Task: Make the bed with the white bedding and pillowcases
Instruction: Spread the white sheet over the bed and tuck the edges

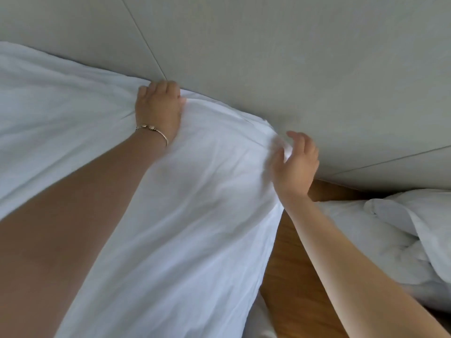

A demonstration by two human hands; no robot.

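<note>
Two bare forearms reached away from the camera over one white sheet [170,215] that covered the mattress up to the grey padded headboard [292,57]. One left hand [158,106], with one thin bracelet [153,131] at its wrist, pressed down on the sheet's top edge, fingertips curled over it against the headboard. One right hand [296,162] hovered at the sheet's corner, fingers loosely spread and blurred; whether it gripped cloth could not be told. One heap of white bedding [390,235] lay on the wooden floor [292,276] at right.

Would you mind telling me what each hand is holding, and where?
The left hand presses the white sheet's top edge against the headboard. The right hand pinches its corner, though blur hides the exact grip.
</note>
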